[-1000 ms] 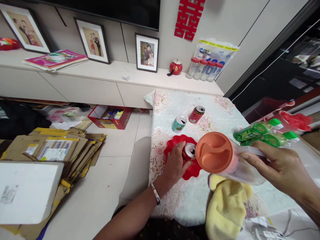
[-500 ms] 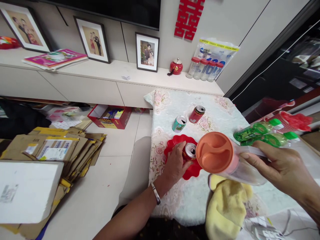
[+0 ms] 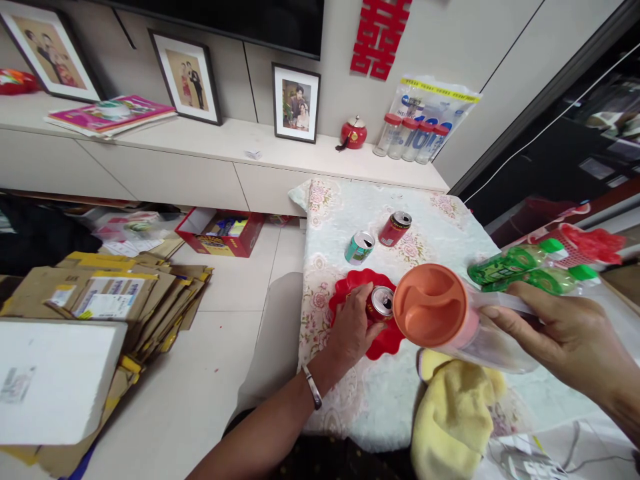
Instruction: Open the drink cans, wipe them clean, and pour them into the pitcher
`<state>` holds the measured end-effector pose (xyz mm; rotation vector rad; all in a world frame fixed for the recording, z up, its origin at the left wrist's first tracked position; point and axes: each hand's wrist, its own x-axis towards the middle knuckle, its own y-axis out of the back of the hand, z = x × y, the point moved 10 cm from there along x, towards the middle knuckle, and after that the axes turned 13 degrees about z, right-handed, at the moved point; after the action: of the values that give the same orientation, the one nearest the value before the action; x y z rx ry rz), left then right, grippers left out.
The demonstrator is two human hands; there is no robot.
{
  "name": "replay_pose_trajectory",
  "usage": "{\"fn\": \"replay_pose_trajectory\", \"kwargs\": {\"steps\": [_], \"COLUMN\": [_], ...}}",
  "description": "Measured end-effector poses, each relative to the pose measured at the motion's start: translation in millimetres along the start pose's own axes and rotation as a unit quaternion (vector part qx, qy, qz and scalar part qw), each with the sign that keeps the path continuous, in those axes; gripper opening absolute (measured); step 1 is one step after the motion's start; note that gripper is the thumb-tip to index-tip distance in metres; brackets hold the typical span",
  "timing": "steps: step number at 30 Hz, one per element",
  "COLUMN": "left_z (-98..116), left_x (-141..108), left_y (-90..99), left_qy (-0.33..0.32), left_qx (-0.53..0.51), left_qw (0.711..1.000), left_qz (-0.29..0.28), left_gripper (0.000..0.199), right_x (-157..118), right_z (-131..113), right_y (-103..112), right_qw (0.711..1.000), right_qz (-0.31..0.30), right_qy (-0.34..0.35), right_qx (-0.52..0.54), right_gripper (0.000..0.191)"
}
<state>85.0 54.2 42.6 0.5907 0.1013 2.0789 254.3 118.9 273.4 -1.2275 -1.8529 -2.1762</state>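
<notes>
The red drink can (image 3: pixel 382 304) is held between fingers (image 3: pixel 362 296) of the left hand (image 3: pixel 350 330), while the right hand (image 3: pixel 565 330) grips an orange-lidded pitcher (image 3: pixel 431 305).

Red can (image 3: pixel 374 308) and clear pitcher (image 3: pixel 503 347), held close together by a scalloped red dish (image 3: pixel 387 343).
The can, opened, shows its silver top toward the pitcher; its base is hidden. The pitcher is tipped well over, its round, recessed orange lid (image 3: pixel 433 320) beside the can.

pale panelled wall (image 3: pixel 465 47), black screen (image 3: pixel 235 23), red wall decoration (image 3: pixel 380 40), long white cabinet (image 3: pixel 175 170), pale tiled floor (image 3: pixel 215 360), flower-patterned cloth-covered worktop (image 3: pixel 445 233)
</notes>
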Motion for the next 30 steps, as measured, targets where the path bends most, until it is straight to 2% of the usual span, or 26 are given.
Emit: {"fn": "replay_pose_trajectory", "kwargs": {"steps": [6,30], "left_z": [-2.8,-0.9], "left_x": [0.1,-0.5], "left_y": [-1.3,-0.8], "left_qy": [0.008,-0.005], "left_qx": [0.007,0.021], "left_qw": [1.0,1.0], "left_qz": [-0.005,-0.002], "left_gripper": [0.075,0.081], "right_x": [1.9,2.1], "right_z": [-3.6,0.9], "right_y": [0.8,0.8], "right_qw": [1.0,1.0], "right_qz": [0.003,-0.015], "right_qy": [0.024,-0.006], "right_qx": [-0.014,-0.008], "right_gripper": [0.048,0.049]}}
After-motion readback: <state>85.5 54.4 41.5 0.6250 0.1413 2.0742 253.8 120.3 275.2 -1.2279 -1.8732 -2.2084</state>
